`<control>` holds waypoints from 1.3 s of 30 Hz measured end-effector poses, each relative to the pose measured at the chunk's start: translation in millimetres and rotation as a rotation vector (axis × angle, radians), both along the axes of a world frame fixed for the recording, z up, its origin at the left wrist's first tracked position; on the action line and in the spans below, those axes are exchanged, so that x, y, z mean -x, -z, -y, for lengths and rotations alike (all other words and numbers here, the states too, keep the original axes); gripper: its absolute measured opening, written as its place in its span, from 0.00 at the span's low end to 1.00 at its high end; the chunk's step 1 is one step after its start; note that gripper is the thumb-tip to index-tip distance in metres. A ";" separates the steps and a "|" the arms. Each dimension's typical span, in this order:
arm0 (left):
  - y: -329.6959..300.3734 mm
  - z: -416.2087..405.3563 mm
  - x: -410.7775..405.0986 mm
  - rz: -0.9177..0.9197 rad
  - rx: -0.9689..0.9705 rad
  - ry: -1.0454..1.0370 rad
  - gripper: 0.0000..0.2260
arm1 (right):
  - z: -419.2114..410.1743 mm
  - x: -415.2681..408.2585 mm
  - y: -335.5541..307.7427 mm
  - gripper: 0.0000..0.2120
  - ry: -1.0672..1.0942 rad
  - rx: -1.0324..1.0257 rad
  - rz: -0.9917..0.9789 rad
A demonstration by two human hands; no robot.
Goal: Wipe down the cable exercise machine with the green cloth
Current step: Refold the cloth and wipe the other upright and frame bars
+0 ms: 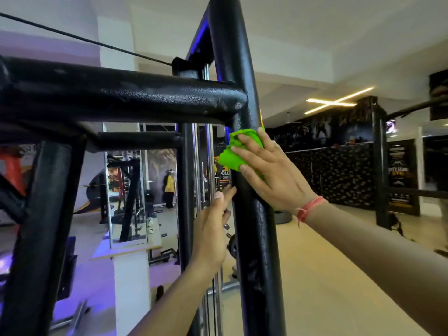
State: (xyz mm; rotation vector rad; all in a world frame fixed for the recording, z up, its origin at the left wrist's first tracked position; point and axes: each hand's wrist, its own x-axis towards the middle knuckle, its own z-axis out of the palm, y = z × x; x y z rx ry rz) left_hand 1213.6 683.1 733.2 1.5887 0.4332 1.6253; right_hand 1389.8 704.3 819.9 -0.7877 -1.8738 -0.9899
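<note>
— Green cloth [238, 151], crumpled microfibre, where is it right now?

— Under my right hand [269, 175]. The fingers lie nearly straight and spread, pressing the cloth flat against the thick black textured upright post [252, 229] of the cable exercise machine, just below the weld where the black horizontal crossbar [126, 98] meets it. So that hand carries the cloth by pressure, not by a curled grasp.

— And the other hand?

— My left hand [211, 229] sits lower, at the left edge of the same post, with the index finger reaching up along it. The remaining fingers look curled, possibly around a thin chrome guide rod [213, 187] behind the post, but the post hides that contact, so I cannot tell whether it holds anything.

— Which step are we in?

— I judge it mid-wipe on the upright, near its top section. The next move calls for steady pressure while sliding the cloth along the post, and wrapping it round to reach the far side.

— Any containers to check?

— None that I can see: no bucket or spray bottle, only gym floor and mirrors beyond.
</note>
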 end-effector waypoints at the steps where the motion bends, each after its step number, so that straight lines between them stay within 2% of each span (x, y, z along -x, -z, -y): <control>1: 0.9 0.6 -1.1 0.011 0.008 0.012 0.16 | -0.2 3.3 -5.8 0.21 -0.013 -0.005 -0.064; 4: 8.6 0.0 -2.0 0.007 -0.002 0.010 0.16 | 5.8 18.7 18.3 0.21 -0.092 0.023 -0.215; 7: 16.9 -1.9 1.6 0.029 0.032 0.049 0.16 | 9.5 10.5 54.9 0.20 -0.016 0.025 -0.042; 10: 20.5 -2.5 2.7 0.005 0.036 0.060 0.17 | 4.8 2.0 28.2 0.20 0.070 0.000 0.039; 12: 21.5 -2.3 2.4 -0.008 0.037 0.057 0.17 | 2.4 10.6 19.6 0.21 0.020 -0.011 -0.101; 15: 25.3 -1.5 3.9 -0.012 0.042 0.064 0.21 | 9.1 24.7 60.8 0.24 -0.129 0.183 -0.439; 18: 32.3 0.9 4.9 -0.041 0.032 0.083 0.18 | 16.1 26.5 108.2 0.25 -0.244 0.298 -0.545; 23: 38.7 2.4 2.1 -0.062 0.017 0.063 0.24 | 13.3 25.5 66.7 0.24 -0.393 0.473 -0.836; 29: 65.2 5.7 2.0 -0.076 0.025 0.071 0.24 | 28.5 29.0 156.2 0.25 -0.326 0.430 -0.711; 34: 88.4 7.4 3.5 -0.092 0.050 0.059 0.23 | 20.7 26.2 122.1 0.25 -0.257 0.377 -0.677; 39: 115.3 10.0 4.8 -0.053 0.113 0.078 0.22 | 37.5 21.0 180.4 0.26 -0.152 0.363 -0.499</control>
